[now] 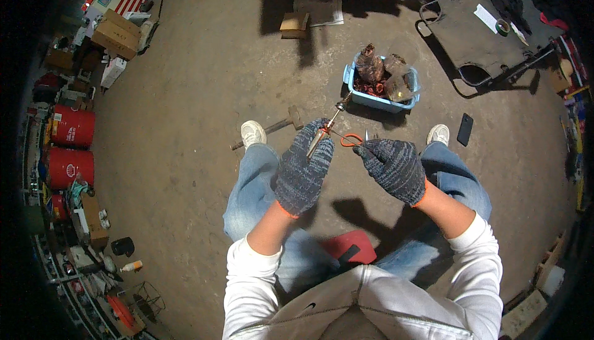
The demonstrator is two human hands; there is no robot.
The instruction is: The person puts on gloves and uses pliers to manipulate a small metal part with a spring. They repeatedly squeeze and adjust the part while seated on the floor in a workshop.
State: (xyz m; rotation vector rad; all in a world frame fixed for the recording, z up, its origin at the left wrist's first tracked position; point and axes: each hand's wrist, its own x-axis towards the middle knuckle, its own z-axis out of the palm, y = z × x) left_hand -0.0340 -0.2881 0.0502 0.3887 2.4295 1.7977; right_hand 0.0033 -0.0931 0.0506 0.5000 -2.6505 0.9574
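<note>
1. Left hand (302, 170), in a grey knit glove, closed around a rod (323, 131), a slim metal tool angled up and away toward the bin (351, 80).
2. Right hand (394, 165), gloved alike, fingers pinched on an orange wire (351, 139) that loops back to the rod between both hands.
3. Rod and wire held in the air above the floor (204, 92), over the gap between the knees.
4. Blue bin on the floor just beyond the rod's tip, filled with copper-wound parts.
5. Hammer (278, 125) flat on the floor beside the left shoe (252, 133).
6. Phone (464, 129) on the floor near the right shoe (439, 134).
7. Red pad (352, 246) under the seated legs.
</note>
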